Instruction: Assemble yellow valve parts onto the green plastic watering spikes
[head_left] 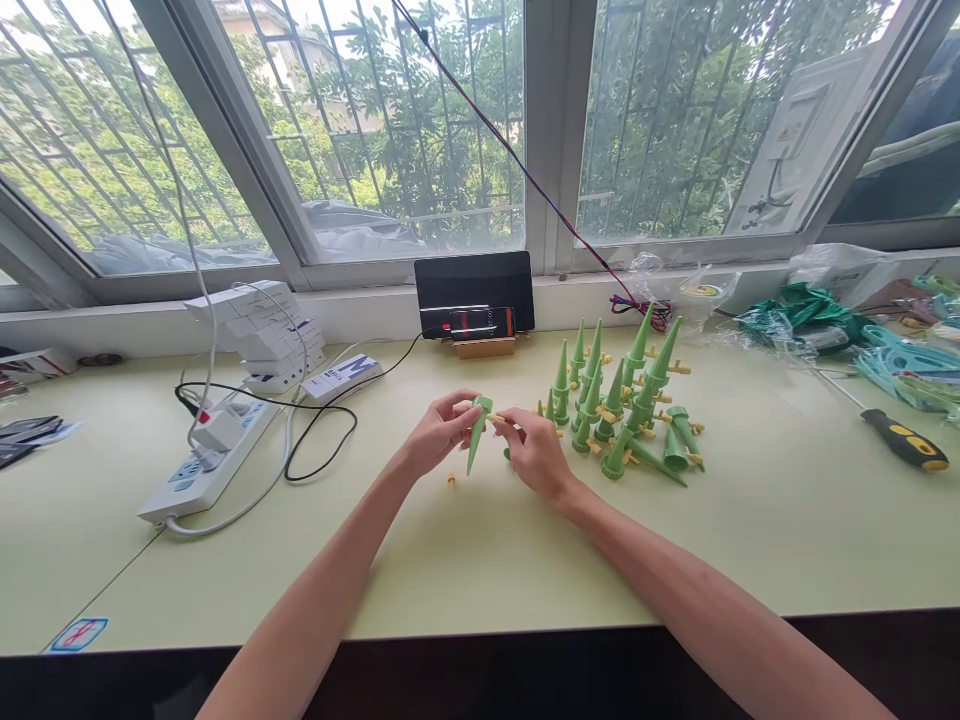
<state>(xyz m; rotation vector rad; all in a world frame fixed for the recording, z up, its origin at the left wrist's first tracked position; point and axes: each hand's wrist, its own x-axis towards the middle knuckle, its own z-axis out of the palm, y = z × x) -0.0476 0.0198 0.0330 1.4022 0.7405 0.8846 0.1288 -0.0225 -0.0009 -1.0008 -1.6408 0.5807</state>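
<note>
Over the middle of the table, my left hand (444,430) is closed on a green plastic plant watering spike (477,440), its point aimed down. My right hand (534,450) pinches a small yellow valve (495,419) against the side of the spike near its wide end; the fingers partly cover it. Below my left hand lies a small orange-yellow piece (451,481) on the table. Just right of my hands stand several green spikes with yellow valves (592,400), most with their points up. A few others lie tilted among them. Part of a green piece (508,455) shows beside my right hand.
A power strip (217,465) with plugs and cables lies to the left, near stacked white boxes (262,330). At the back a phone (483,323) leans on a stand before a dark panel (472,275). A screwdriver (904,438) and plastic bags (810,318) are at right.
</note>
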